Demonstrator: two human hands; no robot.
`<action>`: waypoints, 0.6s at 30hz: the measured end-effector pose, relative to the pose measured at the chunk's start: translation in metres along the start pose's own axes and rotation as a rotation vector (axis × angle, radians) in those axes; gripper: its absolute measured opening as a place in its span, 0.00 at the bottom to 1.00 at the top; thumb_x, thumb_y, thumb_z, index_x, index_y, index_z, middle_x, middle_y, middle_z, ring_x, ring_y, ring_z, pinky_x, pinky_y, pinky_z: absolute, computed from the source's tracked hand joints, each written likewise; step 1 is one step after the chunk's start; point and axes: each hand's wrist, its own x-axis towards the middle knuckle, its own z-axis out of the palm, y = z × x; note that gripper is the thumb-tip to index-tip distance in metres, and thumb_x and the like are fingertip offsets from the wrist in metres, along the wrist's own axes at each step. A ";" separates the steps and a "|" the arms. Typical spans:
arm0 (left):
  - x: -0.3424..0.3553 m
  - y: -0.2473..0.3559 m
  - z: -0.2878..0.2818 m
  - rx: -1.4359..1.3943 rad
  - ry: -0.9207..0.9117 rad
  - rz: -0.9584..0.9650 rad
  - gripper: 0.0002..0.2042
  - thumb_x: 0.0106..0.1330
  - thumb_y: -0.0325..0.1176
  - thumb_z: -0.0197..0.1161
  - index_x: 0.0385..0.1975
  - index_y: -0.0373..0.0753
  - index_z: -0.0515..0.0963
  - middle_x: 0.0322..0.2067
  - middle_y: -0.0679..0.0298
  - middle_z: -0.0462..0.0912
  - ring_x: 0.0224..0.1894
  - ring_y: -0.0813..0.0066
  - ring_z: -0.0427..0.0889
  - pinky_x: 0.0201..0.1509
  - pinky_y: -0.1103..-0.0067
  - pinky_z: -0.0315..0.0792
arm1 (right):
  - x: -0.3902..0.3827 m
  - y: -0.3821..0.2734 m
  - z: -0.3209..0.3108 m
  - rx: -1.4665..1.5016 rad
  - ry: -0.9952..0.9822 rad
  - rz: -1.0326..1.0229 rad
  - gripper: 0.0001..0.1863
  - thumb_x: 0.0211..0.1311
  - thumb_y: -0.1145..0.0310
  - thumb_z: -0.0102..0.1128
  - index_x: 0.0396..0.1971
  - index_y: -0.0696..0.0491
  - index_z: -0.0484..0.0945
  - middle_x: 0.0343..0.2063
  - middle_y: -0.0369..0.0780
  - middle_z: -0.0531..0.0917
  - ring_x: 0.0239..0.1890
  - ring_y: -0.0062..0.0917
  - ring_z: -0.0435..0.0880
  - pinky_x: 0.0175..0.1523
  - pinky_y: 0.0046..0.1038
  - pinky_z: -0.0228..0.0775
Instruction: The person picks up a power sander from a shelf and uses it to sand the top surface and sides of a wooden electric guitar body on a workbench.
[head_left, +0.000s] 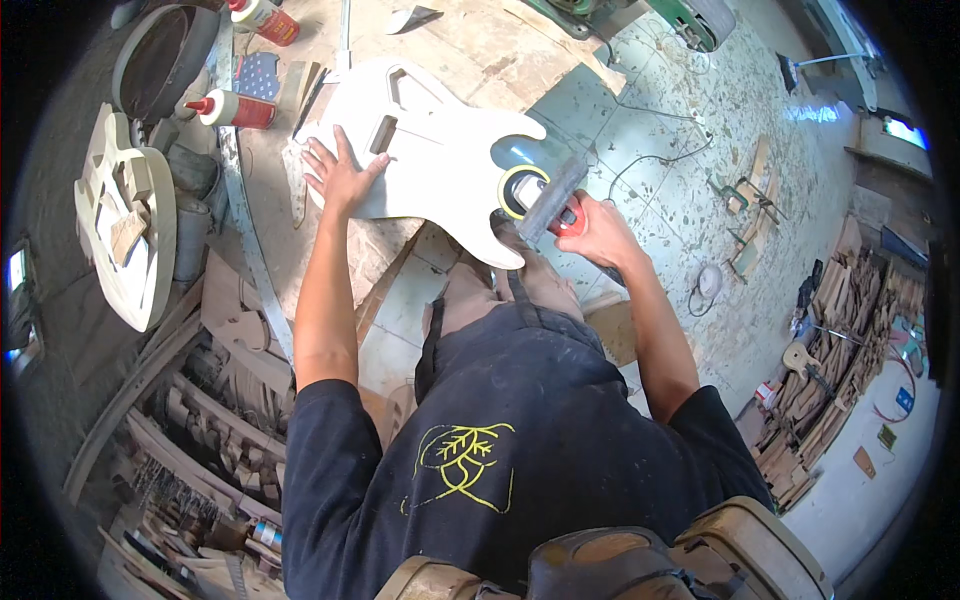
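Note:
A pale electric-guitar body (pixel 433 175) with cut-out cavities lies on the worktable, its two horns reaching toward the right. My left hand (pixel 342 178) rests on its left part with fingers spread. Just beside the right horns, my right hand (pixel 592 234) grips a red power sander (pixel 568 218) with a yellow-rimmed round pad (pixel 518 190); a long grey bar crosses over the tool, and whether the pad touches the body's edge I cannot tell.
Glue bottles (pixel 248 110) and a metal straightedge (pixel 241 190) are on the table (pixel 500 55). Another guitar body (pixel 155 260) is at left. A green tool (pixel 690 20) sits at top. Clamped wood (pixel 750 200) and cables lie on the tiled floor. Wood offcuts (pixel 840 320) are stacked at right.

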 end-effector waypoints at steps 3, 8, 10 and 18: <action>-0.001 -0.003 0.000 -0.001 0.008 -0.013 0.62 0.49 0.78 0.62 0.78 0.51 0.38 0.74 0.32 0.25 0.76 0.33 0.19 0.73 0.41 0.23 | -0.016 0.013 -0.001 -0.001 -0.018 0.000 0.35 0.38 0.55 0.68 0.48 0.62 0.75 0.36 0.57 0.84 0.42 0.52 0.84 0.47 0.44 0.75; -0.002 -0.001 -0.001 -0.003 0.011 -0.010 0.62 0.49 0.77 0.62 0.78 0.51 0.38 0.74 0.32 0.25 0.76 0.32 0.19 0.72 0.40 0.24 | -0.019 0.015 -0.008 0.013 -0.032 0.036 0.36 0.38 0.54 0.68 0.48 0.61 0.75 0.36 0.58 0.84 0.41 0.52 0.84 0.46 0.44 0.75; -0.002 0.001 -0.002 -0.002 0.015 -0.009 0.62 0.49 0.77 0.62 0.78 0.51 0.38 0.74 0.32 0.25 0.76 0.32 0.19 0.72 0.40 0.24 | -0.006 0.011 -0.005 0.016 -0.001 -0.020 0.35 0.38 0.54 0.68 0.47 0.61 0.75 0.35 0.58 0.84 0.41 0.52 0.84 0.46 0.44 0.75; -0.003 0.001 -0.002 0.007 0.012 -0.022 0.61 0.50 0.76 0.62 0.78 0.52 0.38 0.74 0.33 0.25 0.76 0.32 0.21 0.72 0.39 0.25 | 0.008 0.001 -0.017 -0.059 -0.070 -0.035 0.33 0.38 0.55 0.69 0.44 0.62 0.75 0.34 0.58 0.84 0.41 0.53 0.83 0.45 0.43 0.75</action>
